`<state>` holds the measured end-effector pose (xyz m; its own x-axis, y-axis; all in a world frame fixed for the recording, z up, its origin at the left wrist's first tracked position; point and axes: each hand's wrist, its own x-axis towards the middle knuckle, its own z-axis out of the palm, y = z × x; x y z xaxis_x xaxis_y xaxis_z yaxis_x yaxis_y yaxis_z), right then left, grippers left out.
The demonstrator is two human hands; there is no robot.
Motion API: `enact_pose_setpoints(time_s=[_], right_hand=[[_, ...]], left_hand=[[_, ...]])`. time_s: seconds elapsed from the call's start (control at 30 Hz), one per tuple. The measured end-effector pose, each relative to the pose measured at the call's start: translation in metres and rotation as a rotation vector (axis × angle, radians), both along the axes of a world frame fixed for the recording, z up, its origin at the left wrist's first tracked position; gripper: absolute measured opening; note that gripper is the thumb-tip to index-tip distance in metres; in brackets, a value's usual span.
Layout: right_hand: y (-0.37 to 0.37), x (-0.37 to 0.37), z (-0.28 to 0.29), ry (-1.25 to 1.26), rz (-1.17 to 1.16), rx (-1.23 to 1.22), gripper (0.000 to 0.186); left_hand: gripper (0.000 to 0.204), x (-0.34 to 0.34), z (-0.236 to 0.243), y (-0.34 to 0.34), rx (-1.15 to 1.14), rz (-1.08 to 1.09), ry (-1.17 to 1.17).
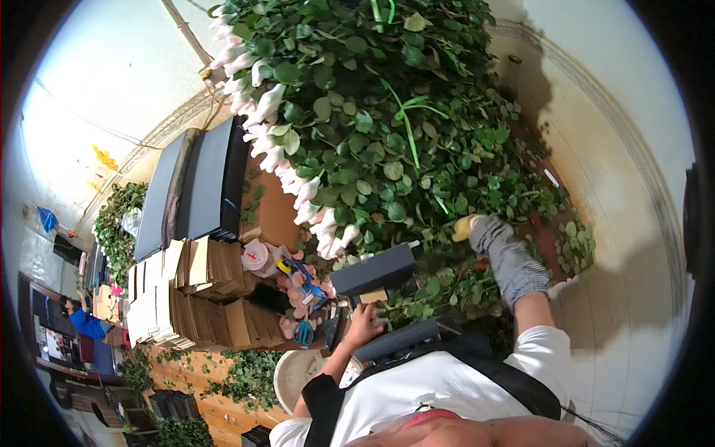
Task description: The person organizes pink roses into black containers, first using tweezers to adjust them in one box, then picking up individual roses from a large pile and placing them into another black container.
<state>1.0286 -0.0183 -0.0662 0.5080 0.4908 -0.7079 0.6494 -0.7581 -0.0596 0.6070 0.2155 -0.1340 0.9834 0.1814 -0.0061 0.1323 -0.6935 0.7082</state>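
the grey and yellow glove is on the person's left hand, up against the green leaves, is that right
No, wrong hand: the head view shows the grey and yellow glove on the person's right hand, up against the green leaves; the left hand is bare.

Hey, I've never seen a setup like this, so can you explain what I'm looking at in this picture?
There's no machine here, just a person at work. The one picture comes from a wide fisheye camera worn on their head, looking down, so straight edges bend.

The left hand is bare, at a small brown piece beside a long dark block; its grip is unclear. The right hand, in a striped glove with yellow fingers, reaches into green leaves; whether it holds anything is hidden.

Pale pink blooms edge the big leafy heap. To the left are stacked cardboard sheets and teal-handled scissors.
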Motion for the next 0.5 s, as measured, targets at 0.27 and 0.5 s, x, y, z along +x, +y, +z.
enact_pose_setpoints(time_s=[0.27,0.5], right_hand=[[0.203,0.027,0.39,-0.384,0.592,1.657,0.046],[0.384,0.141,0.516,-1.454,0.252,0.941,0.032]], left_hand=[[0.069,-0.015,0.0,0.012,-0.138,-0.199,0.036],[0.061,-0.011,0.003,0.005,0.073,-0.427,0.004]])
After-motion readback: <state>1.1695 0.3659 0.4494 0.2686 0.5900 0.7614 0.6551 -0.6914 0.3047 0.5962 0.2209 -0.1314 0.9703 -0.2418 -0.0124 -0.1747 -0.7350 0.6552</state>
